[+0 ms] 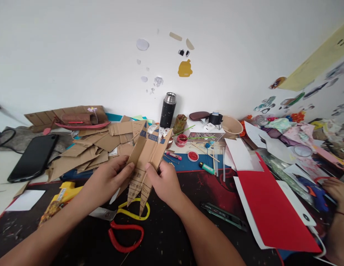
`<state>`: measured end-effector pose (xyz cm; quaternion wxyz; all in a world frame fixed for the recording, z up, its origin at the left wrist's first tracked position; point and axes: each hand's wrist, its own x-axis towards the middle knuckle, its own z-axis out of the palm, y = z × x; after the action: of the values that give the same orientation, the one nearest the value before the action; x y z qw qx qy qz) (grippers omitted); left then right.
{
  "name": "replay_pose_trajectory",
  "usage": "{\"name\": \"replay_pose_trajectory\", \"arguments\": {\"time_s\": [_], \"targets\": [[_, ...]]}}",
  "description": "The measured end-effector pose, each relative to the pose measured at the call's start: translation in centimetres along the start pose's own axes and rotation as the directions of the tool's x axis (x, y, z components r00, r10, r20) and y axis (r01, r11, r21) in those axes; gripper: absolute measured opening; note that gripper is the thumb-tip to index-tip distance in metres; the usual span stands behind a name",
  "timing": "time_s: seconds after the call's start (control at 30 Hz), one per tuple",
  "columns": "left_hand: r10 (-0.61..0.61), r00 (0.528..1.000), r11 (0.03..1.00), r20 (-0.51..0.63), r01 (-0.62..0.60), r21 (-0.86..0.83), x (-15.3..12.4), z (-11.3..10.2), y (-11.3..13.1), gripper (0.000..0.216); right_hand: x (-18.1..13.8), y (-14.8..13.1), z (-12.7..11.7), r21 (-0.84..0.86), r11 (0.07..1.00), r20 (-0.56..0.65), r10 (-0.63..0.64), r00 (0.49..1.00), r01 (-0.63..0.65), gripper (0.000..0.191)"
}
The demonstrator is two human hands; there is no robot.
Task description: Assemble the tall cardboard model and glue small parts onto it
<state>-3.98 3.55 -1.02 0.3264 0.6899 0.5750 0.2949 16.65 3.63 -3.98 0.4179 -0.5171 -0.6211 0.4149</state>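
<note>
Both my hands hold one folded cardboard piece (145, 162) with printed text and pointed lower tips, above the dark mat. My left hand (107, 179) grips its left side, thumb pressed on the front. My right hand (163, 181) grips its right side, fingers curled round the edge. Under the piece lie scissors with a yellow and a red handle (124, 221). A yellow glue gun (63, 194) sits to the left of my left arm.
Cardboard scraps (88, 147) and a black tablet (33, 157) lie at the left. A black flask (168, 111), red paint lids (193, 156), sticks and a bowl (230, 126) stand behind. A red folder (272, 210) and a utility knife (223, 216) lie right. Another person's hand (337, 190) is at the right edge.
</note>
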Motion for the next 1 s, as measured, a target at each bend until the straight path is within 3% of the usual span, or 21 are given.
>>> {"name": "replay_pose_trajectory", "arguments": {"time_s": [0.4,0.77,1.0], "targets": [[-0.046,0.969,0.971,0.243,0.101,-0.219,-0.1,-0.5,-0.3,0.041,0.7,0.3,-0.6,0.027,0.999,-0.048,0.024,0.999,-0.023,0.025],[-0.06,0.963,0.935,0.262,0.146,-0.322,0.2,0.0,-0.6,0.05,1.0,0.2,-1.3,0.082,0.997,-0.071,0.004,0.997,0.001,0.028],[-0.03,0.952,0.951,0.303,0.121,-0.285,0.3,-0.2,-0.8,0.041,1.1,0.2,-1.4,0.057,0.998,-0.105,0.022,0.994,-0.016,0.032]]}}
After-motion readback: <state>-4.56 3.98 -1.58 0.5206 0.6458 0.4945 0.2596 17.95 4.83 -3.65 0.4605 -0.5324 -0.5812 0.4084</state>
